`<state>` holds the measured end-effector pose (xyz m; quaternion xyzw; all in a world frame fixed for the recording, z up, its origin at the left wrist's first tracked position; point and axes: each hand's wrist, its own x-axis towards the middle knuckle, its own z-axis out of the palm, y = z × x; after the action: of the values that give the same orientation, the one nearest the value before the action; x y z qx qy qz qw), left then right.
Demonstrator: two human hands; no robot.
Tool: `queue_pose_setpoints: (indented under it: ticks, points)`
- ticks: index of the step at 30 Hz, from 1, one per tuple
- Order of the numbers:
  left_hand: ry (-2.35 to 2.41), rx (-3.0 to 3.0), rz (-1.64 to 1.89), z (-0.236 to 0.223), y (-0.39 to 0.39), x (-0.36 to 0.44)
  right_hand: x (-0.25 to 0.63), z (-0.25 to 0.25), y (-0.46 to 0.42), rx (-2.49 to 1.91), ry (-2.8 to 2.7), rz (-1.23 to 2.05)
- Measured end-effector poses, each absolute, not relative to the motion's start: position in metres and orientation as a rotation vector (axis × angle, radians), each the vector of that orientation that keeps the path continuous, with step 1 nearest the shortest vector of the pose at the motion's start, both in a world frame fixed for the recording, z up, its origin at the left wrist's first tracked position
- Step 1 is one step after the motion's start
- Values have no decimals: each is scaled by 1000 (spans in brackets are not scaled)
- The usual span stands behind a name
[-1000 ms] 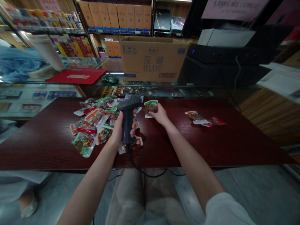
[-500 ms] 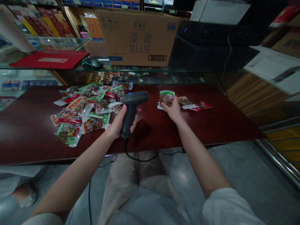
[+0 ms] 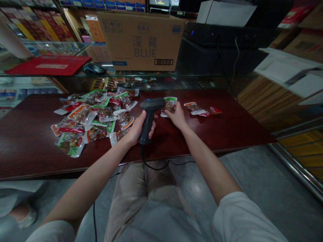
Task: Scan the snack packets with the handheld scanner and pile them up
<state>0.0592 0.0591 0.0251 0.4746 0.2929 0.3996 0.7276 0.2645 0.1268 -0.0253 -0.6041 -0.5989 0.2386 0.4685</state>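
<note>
Scanner [image 3: 147,124]: dark grey to black, matte, pistol-shaped, small blue light on top of the head. Held above the tabletop [image 3: 237,131], between the main pile of packets [image 3: 94,116] and the right hand [image 3: 177,116]. Head points right, toward the green-edged packet [image 3: 169,105]; its nose overlaps the packet's left side in view. Contact between the two: cannot tell. Head's long axis runs nearly left to right; handle's long axis runs down toward the person, bottom end slightly left. Black cord [image 3: 156,169] leaves the handle base and curves below the tabletop's near edge.

Left hand [image 3: 137,129]: grip closed around the scanner handle, thumb on the near left side, fingertips showing on the right.

Green-edged packet: clear front, brown contents, pale border, green band along the far edge. Long axis roughly far to near; lower part partly covered by fingers. Located at the far middle of the tabletop.

Right hand: grip pinching the packet's right side between thumb and fingers.

Right of this hand: orange-edged packet [image 3: 193,107] and red packet [image 3: 214,110], lying end to end. Carton [image 3: 142,43] stands behind, marked "BLUE".
</note>
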Motion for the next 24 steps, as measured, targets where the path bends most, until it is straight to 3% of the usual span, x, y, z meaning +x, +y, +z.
queue_pose_setpoints:
  ticks: [24]
  points:
    - [558,1042,904,16,58,54,260,-26,124,-1502,-1468,574]
